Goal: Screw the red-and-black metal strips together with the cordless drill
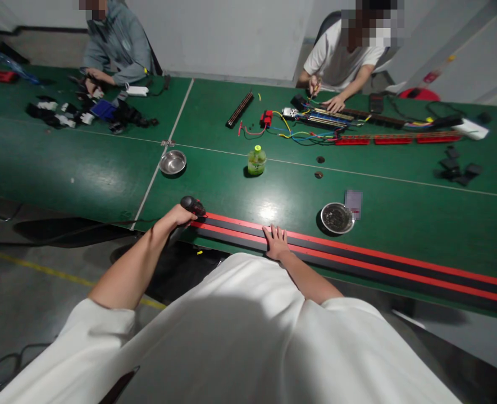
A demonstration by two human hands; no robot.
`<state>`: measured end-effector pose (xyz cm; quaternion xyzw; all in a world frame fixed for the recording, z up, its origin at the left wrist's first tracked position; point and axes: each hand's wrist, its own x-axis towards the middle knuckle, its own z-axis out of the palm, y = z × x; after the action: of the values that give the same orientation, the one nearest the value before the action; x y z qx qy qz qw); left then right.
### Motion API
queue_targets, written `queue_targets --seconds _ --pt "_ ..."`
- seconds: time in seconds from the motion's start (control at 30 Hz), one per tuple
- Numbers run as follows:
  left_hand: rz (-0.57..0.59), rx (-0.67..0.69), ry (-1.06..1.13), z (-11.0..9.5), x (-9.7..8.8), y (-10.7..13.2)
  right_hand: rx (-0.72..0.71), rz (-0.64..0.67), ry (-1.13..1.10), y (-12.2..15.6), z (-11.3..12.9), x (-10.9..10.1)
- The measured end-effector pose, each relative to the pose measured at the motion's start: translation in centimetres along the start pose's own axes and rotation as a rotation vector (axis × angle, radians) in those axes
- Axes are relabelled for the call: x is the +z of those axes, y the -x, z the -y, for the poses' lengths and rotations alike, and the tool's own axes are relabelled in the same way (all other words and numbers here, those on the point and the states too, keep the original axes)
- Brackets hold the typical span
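My left hand [179,215] is wrapped round the handle of a black power screwdriver [192,205]. Its front end sits over the left ends of two long red-and-black rails [358,249], which lie side by side along the near edge of the table. The tool's tip is too small to make out. Fingers spread, my right hand [277,242] rests flat across both rails, right of the tool. Beyond the rails stands a metal bowl [336,231] of small dark pieces that I cannot make out singly.
On the green table [214,185] stand a shiny metal bowl [173,163] and a green drink bottle [256,161]. A phone-like slab [353,203] lies by the filled bowl. Across the table, two people handle wired parts [324,119] and black-and-white pieces [83,112].
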<state>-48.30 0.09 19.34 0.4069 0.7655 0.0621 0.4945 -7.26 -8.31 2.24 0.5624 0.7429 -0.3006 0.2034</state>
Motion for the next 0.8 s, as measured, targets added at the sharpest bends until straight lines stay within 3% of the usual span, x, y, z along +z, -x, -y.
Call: queue_targets --seconds 0.23,0.57,0.8 --pt "-0.091 -0.154 0.169 0.5 0.6 0.7 -0.018 0.032 -0.009 -0.2 -0.2 -0.5" --pt "-0.192 -0.150 0.303 1.7 1.9 2.1 -0.026 0.034 -0.017 -0.1 -0.2 -0.6" --pt "-0.126 -0.178 0.277 1.1 1.6 2.8 -0.008 0.006 -0.011 0.0 0.2 -0.5"
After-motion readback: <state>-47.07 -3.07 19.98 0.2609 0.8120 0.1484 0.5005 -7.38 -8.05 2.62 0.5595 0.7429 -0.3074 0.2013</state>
